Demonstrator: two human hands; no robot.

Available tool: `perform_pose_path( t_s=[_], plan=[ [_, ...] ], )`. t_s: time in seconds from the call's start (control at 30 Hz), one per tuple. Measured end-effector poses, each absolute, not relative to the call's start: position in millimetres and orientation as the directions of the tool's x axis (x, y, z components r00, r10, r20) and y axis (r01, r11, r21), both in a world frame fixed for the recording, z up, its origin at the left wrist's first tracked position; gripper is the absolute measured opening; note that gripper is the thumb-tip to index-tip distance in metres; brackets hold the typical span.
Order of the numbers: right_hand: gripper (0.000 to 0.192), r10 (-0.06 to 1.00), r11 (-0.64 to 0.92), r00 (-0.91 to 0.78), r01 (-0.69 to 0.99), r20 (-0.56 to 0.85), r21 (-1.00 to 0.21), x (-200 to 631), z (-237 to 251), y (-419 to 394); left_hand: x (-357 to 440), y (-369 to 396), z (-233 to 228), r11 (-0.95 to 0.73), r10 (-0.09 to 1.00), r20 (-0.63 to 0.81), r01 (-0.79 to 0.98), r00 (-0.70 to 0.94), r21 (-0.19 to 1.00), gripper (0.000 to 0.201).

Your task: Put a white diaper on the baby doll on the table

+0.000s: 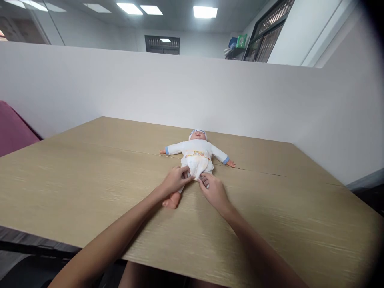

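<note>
A baby doll (199, 146) lies on its back on the table, head away from me and arms spread wide. It wears a white top with blue cuffs and a white cap. Around its hips is a white diaper (198, 163) with an orange-yellow printed band at the waist. My left hand (177, 179) pinches the diaper's edge at the left leg, just above one bare doll foot. On the other side, my right hand (213, 190) pinches the diaper's edge near the crotch. My right hand and forearm hide the doll's other leg.
The wood-grain table (90, 180) has a thin seam running across it behind my hands. A white partition (150, 92) stands along its far side. At the left edge is a pink chair back (15, 130).
</note>
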State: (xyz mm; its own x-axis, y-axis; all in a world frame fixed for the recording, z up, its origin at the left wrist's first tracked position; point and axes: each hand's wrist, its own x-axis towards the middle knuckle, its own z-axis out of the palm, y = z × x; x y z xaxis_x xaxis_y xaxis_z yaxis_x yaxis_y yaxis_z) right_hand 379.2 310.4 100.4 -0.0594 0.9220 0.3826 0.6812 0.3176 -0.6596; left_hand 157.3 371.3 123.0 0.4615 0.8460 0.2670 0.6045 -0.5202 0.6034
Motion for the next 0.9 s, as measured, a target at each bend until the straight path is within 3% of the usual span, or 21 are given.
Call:
perform_pose_path(
  t_s=[0.13,0.47,0.77,0.9],
  plan=[
    [0.022,0.913,0.325,-0.075,0.729,0.402,-0.602,377.0,104.2,303.9,155.3,371.0,121.9,-0.529,0.840,0.282,0.582,0.463,0.618,0.036],
    [0.024,0.905,0.370,-0.080,0.632,0.417,-0.681,376.0,104.0,297.3,147.4,367.4,121.4,-0.639,0.766,0.417,0.506,0.489,0.580,0.027],
    [0.031,0.901,0.396,-0.159,0.680,0.403,-0.617,375.3,99.2,299.6,145.5,369.2,120.0,-0.648,0.753,0.412,0.470,0.513,0.599,0.029],
    [0.026,0.910,0.378,-0.154,0.690,0.386,-0.617,375.8,98.5,300.4,147.0,369.7,122.9,-0.640,0.754,0.372,0.481,0.541,0.599,0.029]
  ],
)
